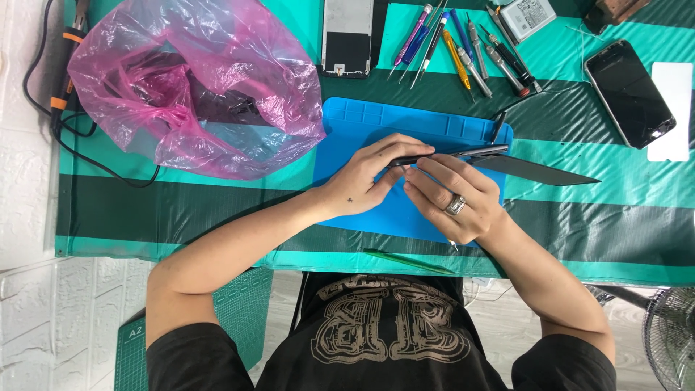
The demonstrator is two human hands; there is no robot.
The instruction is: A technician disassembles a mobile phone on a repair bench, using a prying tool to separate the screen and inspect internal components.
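Observation:
Both hands meet over a blue work mat (pixel 362 123) in the middle of the table. My left hand (pixel 369 181) and my right hand (pixel 452 199) together grip a thin dark phone (pixel 470 153), held edge-on above the mat. A dark flat screen panel (pixel 539 171) juts out to the right beneath the phone, angled away from it. My right hand wears a ring. Whether the panel is still joined to the phone is hidden by the fingers.
A crumpled pink plastic bag (pixel 199 83) lies at the left. Several screwdrivers and tools (pixel 463 47) sit at the back, beside a phone frame (pixel 347 36). Another black phone (pixel 628 93) and a white card (pixel 673 108) lie at the right. Green tweezers (pixel 409 262) rest near the front edge.

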